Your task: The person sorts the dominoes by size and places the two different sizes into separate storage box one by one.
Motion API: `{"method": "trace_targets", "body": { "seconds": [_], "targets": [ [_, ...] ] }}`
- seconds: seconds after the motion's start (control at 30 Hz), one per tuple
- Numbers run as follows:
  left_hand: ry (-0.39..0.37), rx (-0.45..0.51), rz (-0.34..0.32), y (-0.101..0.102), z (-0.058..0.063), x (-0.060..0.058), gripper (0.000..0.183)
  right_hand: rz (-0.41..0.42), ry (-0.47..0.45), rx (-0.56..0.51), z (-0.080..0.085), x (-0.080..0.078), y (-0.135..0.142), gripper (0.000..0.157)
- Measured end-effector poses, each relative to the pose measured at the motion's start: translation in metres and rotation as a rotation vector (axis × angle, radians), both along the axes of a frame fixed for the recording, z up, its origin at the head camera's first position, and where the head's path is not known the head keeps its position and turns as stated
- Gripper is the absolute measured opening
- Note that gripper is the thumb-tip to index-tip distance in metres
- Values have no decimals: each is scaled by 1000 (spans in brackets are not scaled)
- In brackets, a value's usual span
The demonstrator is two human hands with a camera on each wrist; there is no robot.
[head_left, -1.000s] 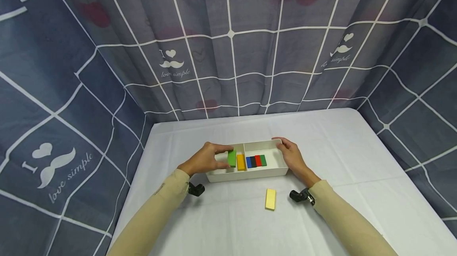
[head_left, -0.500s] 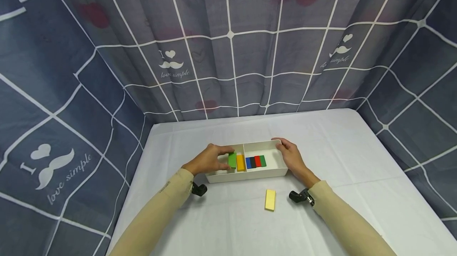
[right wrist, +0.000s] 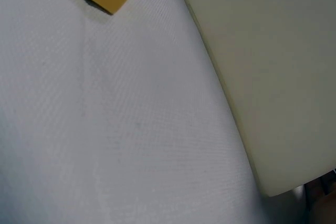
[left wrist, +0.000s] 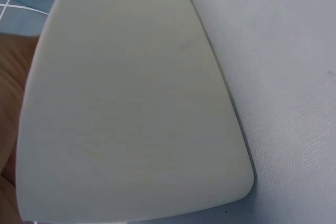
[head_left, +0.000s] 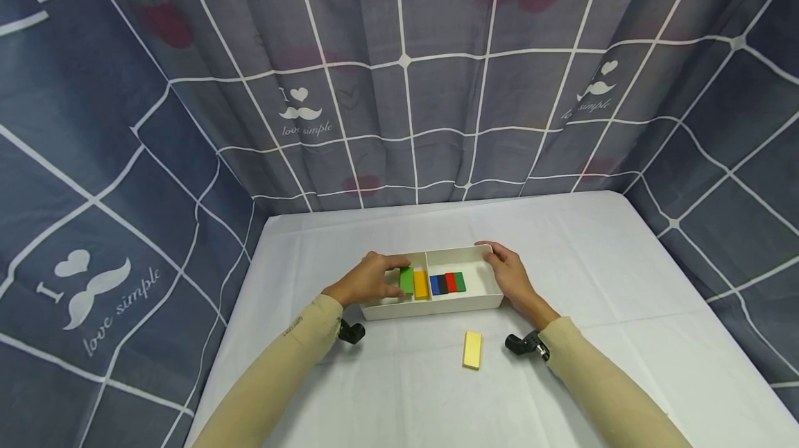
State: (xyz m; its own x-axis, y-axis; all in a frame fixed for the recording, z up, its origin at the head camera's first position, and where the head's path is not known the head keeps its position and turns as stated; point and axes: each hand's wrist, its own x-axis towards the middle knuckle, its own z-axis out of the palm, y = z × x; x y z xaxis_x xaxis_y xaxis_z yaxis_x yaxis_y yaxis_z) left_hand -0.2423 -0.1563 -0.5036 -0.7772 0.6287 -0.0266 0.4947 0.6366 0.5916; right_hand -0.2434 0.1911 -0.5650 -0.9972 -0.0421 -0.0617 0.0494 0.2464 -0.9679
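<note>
A white box (head_left: 431,308) with a divider lies across the table. Inside its left compartment my left hand (head_left: 362,281) pinches a green block (head_left: 407,281) between thumb and fingers. Right beside that stands an orange-yellow block (head_left: 421,285), next to the divider. My right hand (head_left: 512,274) grips the box's right end, thumb inside the rim. Against the divider in the right compartment is a row of blue, black, red (head_left: 451,282) and dark green pieces. Both wrist views show mostly the box's outer wall; the left one hides the green block.
A pale yellow block (head_left: 472,350) lies on the white tablecloth (head_left: 399,385) in front of the box; its corner also shows in the right wrist view. A dark checked curtain (head_left: 437,101) hangs behind the table and at both sides.
My left hand has shifted slightly right and lowered the green block into the left compartment, close beside the orange-yellow one. My right hand and the box have stayed put.
</note>
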Motion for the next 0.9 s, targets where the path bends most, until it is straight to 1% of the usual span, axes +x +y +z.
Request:
{"method": "trace_targets", "body": {
  "seconds": [0.17, 0.27, 0.47, 0.9],
  "targets": [
    [2, -61, 26, 3, 0, 2, 69, 4, -2, -11, 0, 1, 0, 44],
    [3, -93, 29, 5, -1, 2, 68, 3, -2, -7, 1, 1, 0, 44],
    [27, -116, 16, 8, -2, 1, 68, 3, 0, 7, 1, 0, 0, 44],
    [94, -178, -15, 13, -5, 1, 65, 3, 0, -8, 1, 0, 0, 43]
  ]
}}
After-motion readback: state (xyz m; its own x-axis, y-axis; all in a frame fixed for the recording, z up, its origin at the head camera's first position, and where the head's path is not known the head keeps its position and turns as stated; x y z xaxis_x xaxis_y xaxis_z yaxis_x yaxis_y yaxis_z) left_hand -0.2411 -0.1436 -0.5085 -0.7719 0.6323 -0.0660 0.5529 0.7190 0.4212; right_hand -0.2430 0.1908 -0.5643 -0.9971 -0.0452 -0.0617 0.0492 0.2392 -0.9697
